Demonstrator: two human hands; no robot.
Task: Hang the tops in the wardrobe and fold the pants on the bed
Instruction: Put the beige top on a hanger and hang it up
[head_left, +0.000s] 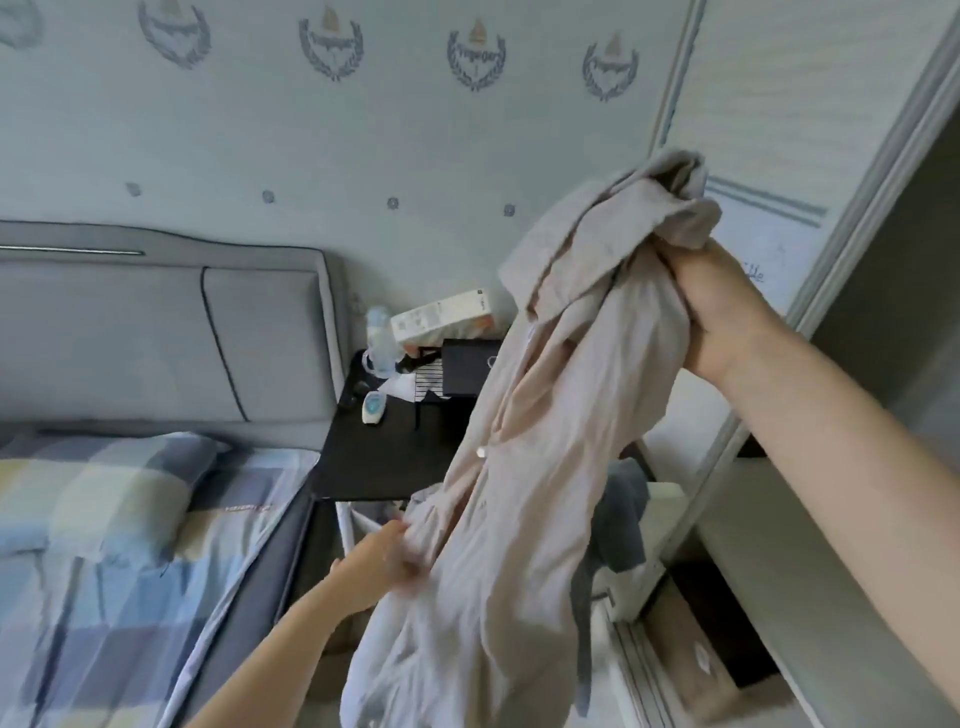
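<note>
head view: one wide look down at bed and wardrobe side.
right hand (719, 306): grip clamped on the bunched collar end of a long beige buttoned cotton top (524, 467), held high beside the pale sliding wardrobe door (810, 156).
left hand (382, 564): grip pinching the top's lower fabric, blurred.
black bedside counter (384, 457): cluttered, behind the top.
progress: top not yet hung, no hanger visible; checked blue bed (104, 545) shows no pants; most work seems left.
</note>
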